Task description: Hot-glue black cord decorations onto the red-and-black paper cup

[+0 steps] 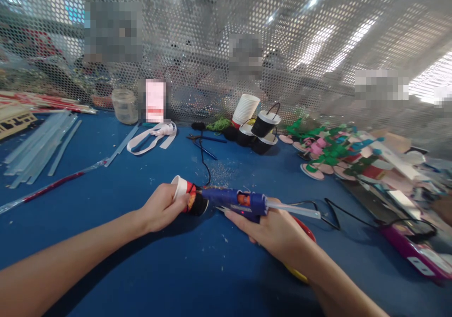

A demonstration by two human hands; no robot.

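Note:
My left hand (pixel 164 207) is closed round a small paper cup (pixel 181 188), tipped on its side, white at the rim and red on its wall. Black yarn (pixel 198 205) wraps the cup's lower part, and a strand runs from it back across the table. In my right hand (pixel 270 225) is a blue glue gun (pixel 229 200), its nozzle end at the yarn-wrapped part; whether it touches is unclear. A clear glue stick (pixel 294 208) sticks out of the gun's back. Scissors with red and yellow handles (pixel 298 273) lie partly hidden under my right wrist.
Stacked white cups (pixel 246 109) and black-wrapped cups with handles (pixel 266 123) stand at the back. Pliers (pixel 206 139) lie nearer. Glue sticks (pixel 38 142) and a glass jar (pixel 124 106) are left; craft flowers (pixel 323 150) and a purple power strip (pixel 413 251) are right.

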